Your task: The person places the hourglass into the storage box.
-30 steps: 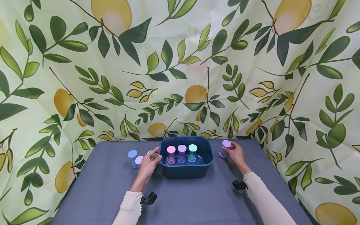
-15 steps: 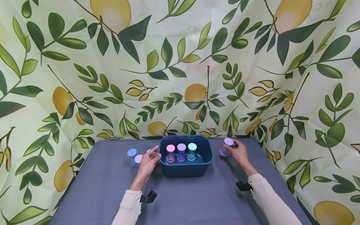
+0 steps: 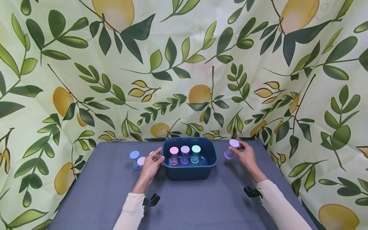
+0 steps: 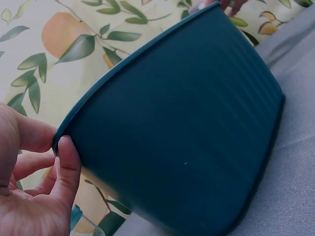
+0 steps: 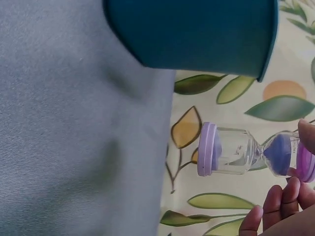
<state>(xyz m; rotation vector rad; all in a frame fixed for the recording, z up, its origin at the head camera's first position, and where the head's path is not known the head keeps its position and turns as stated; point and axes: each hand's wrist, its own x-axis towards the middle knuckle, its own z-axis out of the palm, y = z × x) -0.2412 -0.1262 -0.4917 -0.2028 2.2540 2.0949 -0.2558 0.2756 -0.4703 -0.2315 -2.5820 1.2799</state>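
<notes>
I have the right hand (image 3: 246, 156) pinching the upper cap of a clear, purple-capped hourglass (image 5: 234, 151), its body reaching below the fingertips. On my feed the left hand (image 3: 150, 166) grips the rim of a dark blue rectangular plastic bin (image 3: 188, 173); inside, right of its fingers, stand three pastel-capped hourglasses (image 3: 185, 155), and left of those fingers a blue-capped hourglass (image 3: 134, 155).

bin (image 3: 188, 174) was dark blue | rightmost hourglass (image 5: 243, 152) was purple-capped | tabletop (image 3: 189, 204) was grey | backdrop (image 3: 178, 28) was cream, leaf-and-fruit patterned
</notes>
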